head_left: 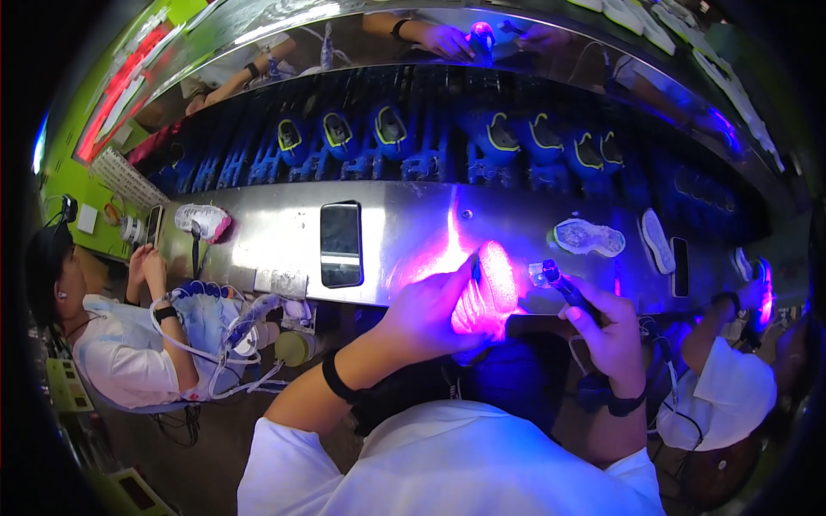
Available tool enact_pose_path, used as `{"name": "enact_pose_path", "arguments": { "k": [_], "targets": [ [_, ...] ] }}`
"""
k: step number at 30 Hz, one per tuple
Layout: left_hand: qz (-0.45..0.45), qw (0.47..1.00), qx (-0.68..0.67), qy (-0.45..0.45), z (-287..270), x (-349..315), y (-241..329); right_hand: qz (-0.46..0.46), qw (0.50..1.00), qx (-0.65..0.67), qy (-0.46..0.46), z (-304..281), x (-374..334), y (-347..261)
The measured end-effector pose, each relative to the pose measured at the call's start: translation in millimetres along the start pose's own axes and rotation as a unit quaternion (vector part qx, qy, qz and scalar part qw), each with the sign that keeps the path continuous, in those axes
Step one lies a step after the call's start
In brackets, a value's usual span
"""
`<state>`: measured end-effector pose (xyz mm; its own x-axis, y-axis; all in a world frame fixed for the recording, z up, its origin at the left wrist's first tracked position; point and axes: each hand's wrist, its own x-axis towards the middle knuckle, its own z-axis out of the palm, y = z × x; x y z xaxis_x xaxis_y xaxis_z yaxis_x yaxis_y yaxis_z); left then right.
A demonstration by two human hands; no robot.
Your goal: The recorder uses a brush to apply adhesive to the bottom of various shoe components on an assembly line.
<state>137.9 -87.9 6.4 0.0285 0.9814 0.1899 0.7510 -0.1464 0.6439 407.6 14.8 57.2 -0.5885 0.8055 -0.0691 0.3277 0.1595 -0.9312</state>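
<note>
My left hand (428, 311) grips a shoe (499, 279) at the table's near edge. Its long rounded face glows pink and violet under the coloured light, and the fingers hide part of its side. Just to the right, my right hand (609, 331) is closed round the dark handle of a brush (568, 288). The pale head of the brush points left toward the shoe, with a small gap between them. Beyond the brush, a white shoe sole (589, 236) lies flat on the metal table (396, 232).
A phone (342, 244) lies left of the shoe; a white and pink shoe (204, 221) sits farther left. At right are another sole (658, 241) and a second phone (680, 267). Several shoes stand on a blue-lit rack (447, 155) behind. Co-workers sit on both sides.
</note>
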Motion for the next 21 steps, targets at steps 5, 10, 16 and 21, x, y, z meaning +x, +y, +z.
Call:
{"name": "enact_pose_path", "arguments": {
  "k": [5,10,16,21],
  "targets": [
    [0.065,0.988,-0.132,-0.043,1,-16,17,-0.02,0.999,-0.012,-0.043,0,-9,-18],
    [0.021,0.983,-0.146,-0.111,-4,-16,28,-0.041,0.998,0.032,-0.046,-1,-22,0],
    [-0.017,0.958,-0.257,-0.124,1,-2,35,0.005,0.998,0.026,-0.059,-24,-28,18],
    [-0.129,0.939,-0.276,-0.159,9,15,38,-0.013,0.998,-0.014,-0.054,-31,-19,36]
  ]
}}
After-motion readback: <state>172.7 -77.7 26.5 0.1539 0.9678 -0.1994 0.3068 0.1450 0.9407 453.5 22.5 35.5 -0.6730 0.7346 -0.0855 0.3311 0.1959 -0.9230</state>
